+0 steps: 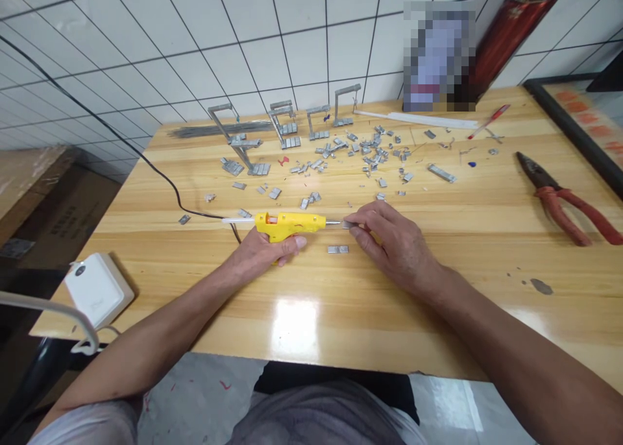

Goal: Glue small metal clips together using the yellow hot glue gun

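Note:
A yellow hot glue gun (292, 224) lies level in my left hand (265, 249), which is wrapped round its handle. A white glue stick (238, 220) sticks out of its back end. My right hand (394, 240) pinches a small grey metal-looking piece (348, 224) between thumb and fingers. The gun's nozzle (333, 222) points right, at or against that piece; I cannot tell if they touch. Just below the nozzle a flat grey strip (337, 250) rests on the wooden table.
Several small grey frames (346, 104) stand toward the tiled wall. Many loose grey pieces (374, 150) are scattered before them. Red-handled pliers (559, 202) and a red pen (489, 122) lie right. A white power bank (98, 289) sits left; a black cord (160, 176) runs to the gun.

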Tool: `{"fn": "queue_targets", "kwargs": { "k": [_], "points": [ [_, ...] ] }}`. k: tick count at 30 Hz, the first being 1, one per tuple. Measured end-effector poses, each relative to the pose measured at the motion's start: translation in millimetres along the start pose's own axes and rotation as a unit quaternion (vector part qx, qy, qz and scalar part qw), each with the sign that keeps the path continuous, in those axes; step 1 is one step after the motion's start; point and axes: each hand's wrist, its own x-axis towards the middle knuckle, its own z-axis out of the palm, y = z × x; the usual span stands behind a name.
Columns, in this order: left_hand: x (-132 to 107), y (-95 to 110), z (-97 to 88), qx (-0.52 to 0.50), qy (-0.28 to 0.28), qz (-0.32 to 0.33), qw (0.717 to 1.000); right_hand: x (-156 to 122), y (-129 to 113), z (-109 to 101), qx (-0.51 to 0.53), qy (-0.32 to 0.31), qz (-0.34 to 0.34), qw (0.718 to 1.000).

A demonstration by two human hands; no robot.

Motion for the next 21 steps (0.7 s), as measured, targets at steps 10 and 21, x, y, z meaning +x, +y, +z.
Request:
{"fn": "queue_targets", "kwargs": {
  "k": [10, 21],
  "points": [
    [0.9, 0.2, -0.6, 0.010, -0.008, 0.010, 1.000, 0.9, -1.0, 1.1, -0.004, 0.013, -0.004, 1.000],
    [3.0, -5.6, -1.3, -0.010, -0.017, 0.016, 1.000, 0.8, -1.1, 0.6, 0.000, 0.007, -0.002, 1.000]
  ]
}}
